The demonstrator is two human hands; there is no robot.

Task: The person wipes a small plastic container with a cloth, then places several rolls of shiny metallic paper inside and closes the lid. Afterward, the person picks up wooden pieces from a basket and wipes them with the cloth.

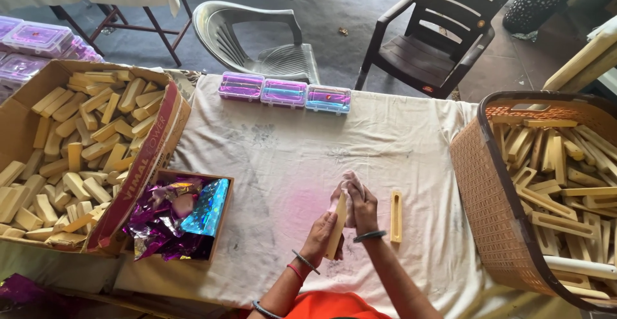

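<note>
My left hand (pixel 319 233) grips a long pale wooden bar (pixel 337 227), held upright over the cloth-covered table (pixel 283 145). My right hand (pixel 362 208) presses a small pinkish cloth (pixel 352 182) against the bar's upper end. A slotted wooden piece (pixel 396 215) lies flat on the cloth just right of my hands.
A large cardboard box (pixel 157 140) of pale wooden blocks stands at left, a small box of shiny foil wrappers (pixel 183 215) beside it. A brown woven basket (pixel 485 184) of slotted wooden frames is at right. Three clear plastic cases (pixel 284 92) line the far edge; two chairs stand beyond.
</note>
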